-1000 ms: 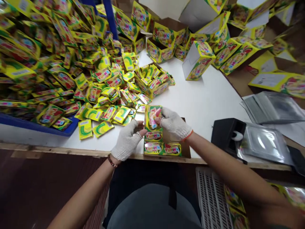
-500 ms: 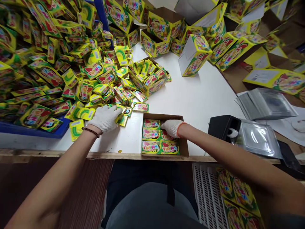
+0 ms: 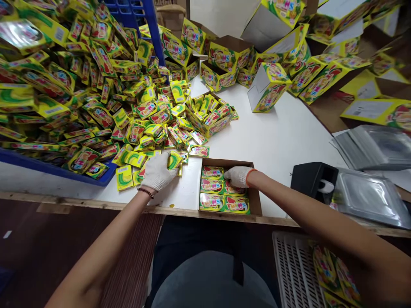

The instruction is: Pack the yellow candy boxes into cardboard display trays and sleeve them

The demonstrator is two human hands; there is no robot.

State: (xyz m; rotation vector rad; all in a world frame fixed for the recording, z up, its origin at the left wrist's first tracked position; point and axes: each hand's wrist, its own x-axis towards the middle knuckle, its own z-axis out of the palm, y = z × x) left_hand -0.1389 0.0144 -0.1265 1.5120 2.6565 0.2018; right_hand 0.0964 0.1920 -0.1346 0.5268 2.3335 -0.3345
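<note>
My left hand (image 3: 159, 172), in a white knit glove, is closed on a small yellow-green box (image 3: 174, 160) at the near edge of a loose heap of the same boxes (image 3: 138, 128). Directly before me lies an open shallow carton (image 3: 257, 201), with small printed "TWINS" boxes (image 3: 212, 201) laid face up in rows. My gloved right hand (image 3: 238, 176) reaches into the carton's far right part with fingers curled down. It covers part of a box there, and its fingertips are hidden.
A blue crate (image 3: 105, 177) overflows with small boxes at left. A filled display carton (image 3: 221, 124) stands beyond the heap. Printed cartons (image 3: 269, 90) crowd the back and right. A black tape dispenser (image 3: 313, 179) and clear plastic trays (image 3: 372, 192) lie at right; below is a white basket (image 3: 289, 256).
The whole view has shifted, so the table sits lower and further right. My left hand has closed around a small box; my right hand stays inside the carton.
</note>
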